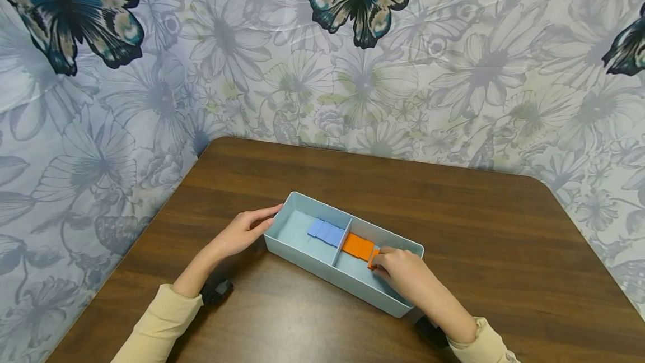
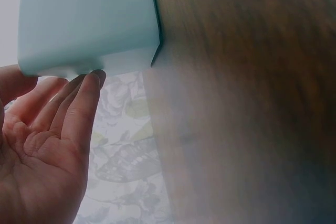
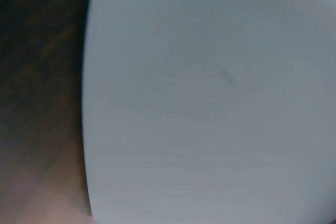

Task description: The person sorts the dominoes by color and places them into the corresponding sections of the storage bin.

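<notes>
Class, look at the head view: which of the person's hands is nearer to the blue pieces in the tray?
Left. The left hand rests at the tray's end wall beside the blue pieces' compartment; the right hand is at the orange pieces, past the divider.

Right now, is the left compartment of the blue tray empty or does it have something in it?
Not empty. The tray holds light blue pieces in its left compartment, lying against the divider; the rest of that floor is bare.
</notes>
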`<action>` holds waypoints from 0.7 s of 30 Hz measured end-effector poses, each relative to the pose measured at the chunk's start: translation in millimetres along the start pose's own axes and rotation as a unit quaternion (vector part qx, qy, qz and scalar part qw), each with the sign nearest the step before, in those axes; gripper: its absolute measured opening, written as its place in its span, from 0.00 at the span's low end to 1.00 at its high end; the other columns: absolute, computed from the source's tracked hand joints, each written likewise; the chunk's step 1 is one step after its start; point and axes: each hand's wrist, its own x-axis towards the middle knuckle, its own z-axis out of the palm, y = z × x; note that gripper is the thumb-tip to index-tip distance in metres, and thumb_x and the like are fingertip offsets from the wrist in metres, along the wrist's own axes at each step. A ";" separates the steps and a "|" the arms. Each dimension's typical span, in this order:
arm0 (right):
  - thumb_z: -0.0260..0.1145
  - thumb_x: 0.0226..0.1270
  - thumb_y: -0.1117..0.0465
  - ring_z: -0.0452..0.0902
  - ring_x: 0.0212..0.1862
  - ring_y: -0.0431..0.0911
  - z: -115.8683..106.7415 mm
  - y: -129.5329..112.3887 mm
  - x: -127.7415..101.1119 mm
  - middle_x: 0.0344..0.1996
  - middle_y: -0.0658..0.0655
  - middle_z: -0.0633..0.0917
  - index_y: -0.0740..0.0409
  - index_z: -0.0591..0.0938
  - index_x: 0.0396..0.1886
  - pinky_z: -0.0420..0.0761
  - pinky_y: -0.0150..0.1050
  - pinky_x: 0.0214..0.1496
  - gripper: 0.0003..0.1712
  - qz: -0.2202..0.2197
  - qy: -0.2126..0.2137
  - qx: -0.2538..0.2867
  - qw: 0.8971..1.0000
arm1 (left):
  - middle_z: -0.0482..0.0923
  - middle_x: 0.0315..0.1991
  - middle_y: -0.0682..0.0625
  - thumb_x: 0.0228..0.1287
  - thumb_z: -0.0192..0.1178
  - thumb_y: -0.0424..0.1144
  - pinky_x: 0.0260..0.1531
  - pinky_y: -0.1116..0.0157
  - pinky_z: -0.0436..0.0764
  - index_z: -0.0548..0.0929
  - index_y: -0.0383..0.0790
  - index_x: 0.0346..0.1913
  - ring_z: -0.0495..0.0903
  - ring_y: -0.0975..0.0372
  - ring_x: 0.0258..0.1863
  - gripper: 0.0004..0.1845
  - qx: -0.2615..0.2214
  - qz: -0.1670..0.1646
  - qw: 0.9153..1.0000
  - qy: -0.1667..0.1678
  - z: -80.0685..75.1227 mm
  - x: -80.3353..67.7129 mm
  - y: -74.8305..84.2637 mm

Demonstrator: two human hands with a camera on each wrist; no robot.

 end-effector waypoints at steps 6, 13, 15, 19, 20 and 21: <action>0.71 0.55 0.65 0.78 0.28 0.41 1.0 0.3 -1.0 0.29 0.48 0.80 0.55 0.87 0.30 0.79 0.35 0.30 0.03 -0.022 -0.005 0.001 1.000 | 0.67 0.63 0.44 0.72 0.49 0.35 0.55 0.55 0.68 0.67 0.33 0.66 0.66 0.54 0.61 0.22 0.002 0.008 1.000 -0.001 -0.4 -0.4 -1.9; 0.70 0.56 0.64 0.75 0.25 0.39 1.0 0.7 -1.8 0.28 0.47 0.76 0.56 0.85 0.28 0.77 0.33 0.27 0.01 -0.036 -0.019 0.007 0.999 | 0.67 0.63 0.44 0.72 0.49 0.35 0.55 0.55 0.68 0.67 0.34 0.66 0.66 0.54 0.61 0.22 0.005 0.010 1.000 0.000 -0.8 0.6 -1.9; 0.71 0.55 0.65 0.75 0.25 0.40 0.8 1.0 -1.2 0.29 0.48 0.76 0.58 0.86 0.30 0.78 0.33 0.28 0.02 -0.031 -0.022 0.011 0.999 | 0.67 0.63 0.44 0.72 0.49 0.35 0.55 0.55 0.68 0.67 0.34 0.66 0.66 0.54 0.61 0.22 0.005 0.009 1.000 -0.001 -0.8 0.6 -1.9; 0.71 0.55 0.66 0.75 0.26 0.41 0.4 1.6 0.2 0.30 0.50 0.76 0.61 0.86 0.32 0.79 0.34 0.30 0.05 -0.019 -0.033 0.015 0.999 | 0.67 0.63 0.45 0.72 0.49 0.35 0.55 0.55 0.68 0.67 0.34 0.66 0.66 0.54 0.61 0.22 0.005 0.005 1.000 -0.001 -0.8 0.9 -2.1; 0.71 0.55 0.66 0.75 0.26 0.41 0.3 1.8 0.3 0.30 0.50 0.76 0.61 0.86 0.33 0.79 0.35 0.30 0.05 -0.018 -0.036 0.016 0.999 | 0.67 0.63 0.45 0.72 0.49 0.35 0.55 0.55 0.68 0.67 0.34 0.66 0.66 0.55 0.61 0.22 0.005 0.004 1.000 -0.002 -0.8 1.0 -2.1; 0.71 0.55 0.66 0.75 0.26 0.41 0.1 1.9 0.2 0.30 0.51 0.76 0.61 0.86 0.33 0.79 0.35 0.31 0.05 -0.017 -0.038 0.018 0.999 | 0.67 0.63 0.45 0.72 0.50 0.35 0.55 0.55 0.68 0.67 0.35 0.66 0.66 0.55 0.61 0.22 0.004 0.003 1.000 -0.002 -0.8 1.1 -2.1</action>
